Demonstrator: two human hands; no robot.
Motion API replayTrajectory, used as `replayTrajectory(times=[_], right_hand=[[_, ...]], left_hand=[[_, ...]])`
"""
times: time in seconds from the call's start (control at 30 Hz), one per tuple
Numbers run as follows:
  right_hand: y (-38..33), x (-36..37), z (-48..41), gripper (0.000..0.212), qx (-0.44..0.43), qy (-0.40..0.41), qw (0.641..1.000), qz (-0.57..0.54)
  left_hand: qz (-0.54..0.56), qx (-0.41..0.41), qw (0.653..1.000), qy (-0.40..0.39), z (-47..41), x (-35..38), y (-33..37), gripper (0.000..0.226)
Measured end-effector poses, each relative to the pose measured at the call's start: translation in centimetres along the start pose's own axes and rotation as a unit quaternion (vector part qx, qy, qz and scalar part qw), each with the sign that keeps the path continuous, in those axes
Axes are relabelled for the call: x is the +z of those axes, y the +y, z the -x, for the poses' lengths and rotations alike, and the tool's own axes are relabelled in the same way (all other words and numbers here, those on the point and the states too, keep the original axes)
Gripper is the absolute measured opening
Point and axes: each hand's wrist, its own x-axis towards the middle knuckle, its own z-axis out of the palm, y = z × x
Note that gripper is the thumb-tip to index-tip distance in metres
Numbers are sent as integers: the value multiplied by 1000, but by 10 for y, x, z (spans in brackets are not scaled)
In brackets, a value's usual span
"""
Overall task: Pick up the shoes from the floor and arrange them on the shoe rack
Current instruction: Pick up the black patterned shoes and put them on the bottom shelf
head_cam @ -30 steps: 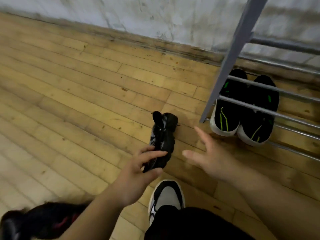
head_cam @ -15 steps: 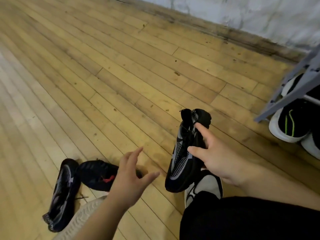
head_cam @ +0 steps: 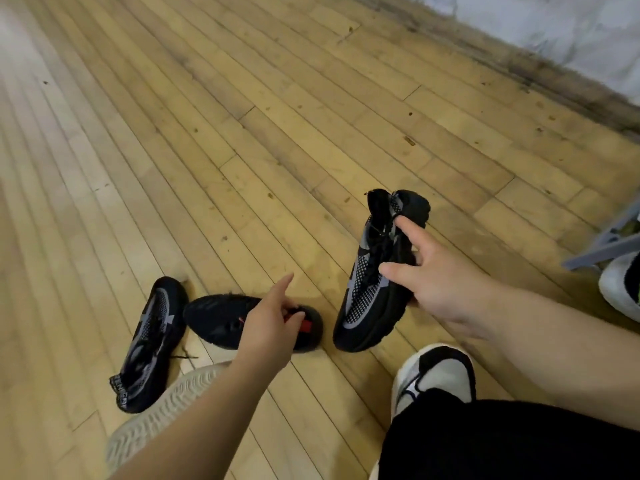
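Right hand grips the black-grey mesh sneaker at 4 o'clock, thumb and fingers clamped across its upper, toe pointing down. Left hand is over the black sneaker with red tab at 7 o'clock, index finger straight; can't tell if it's pinching. Matching mesh sneaker lies on the floor, touching that one's left side. Shoe rack leg at 3 o'clock.

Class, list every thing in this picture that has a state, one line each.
patterned shoe: held toe-down in the right hand
matching shoe: lying on the floor, untouched
red-tabbed shoe: on the floor, left hand at its collar, grip unclear
white-soled shoe: beside the rack leg
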Motion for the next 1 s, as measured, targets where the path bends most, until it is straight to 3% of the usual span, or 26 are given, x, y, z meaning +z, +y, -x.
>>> replayTrajectory(times=[0.07, 0.13, 0.27, 0.37, 0.5, 0.7, 0.87, 1.0], right_hand=[[-15, 0, -6, 80, -8, -3, 1000, 17], [-26, 6, -8, 82, -13, -8, 999, 35], [-32, 27, -6, 80, -11, -13, 999, 39], [-28, 46, -2, 80, -2, -42, 998, 37], [-27, 63, 0, 81, -2, -70, 997, 42], [-25, 65, -1, 80, 6, -74, 996, 45], [-22, 62, 2, 79, 16, -62, 997, 47], [-15, 50, 2, 80, 22, -42, 998, 44]], left_hand=[[15, 21, 999, 28, 4, -12, -5, 74], [-51, 9, 996, 74, 2, -30, -29, 77], [-213, -169, 957, 100, -18, -68, -106, 85], [-213, -252, 940, 86, -24, -86, -159, 79], [-213, -243, 945, 54, -25, -91, -195, 77], [-191, -217, 954, 73, -22, -94, -199, 87], [-82, -181, 970, 143, -18, -90, -176, 76], [30, -186, 957, 220, -22, -97, -143, 70]])
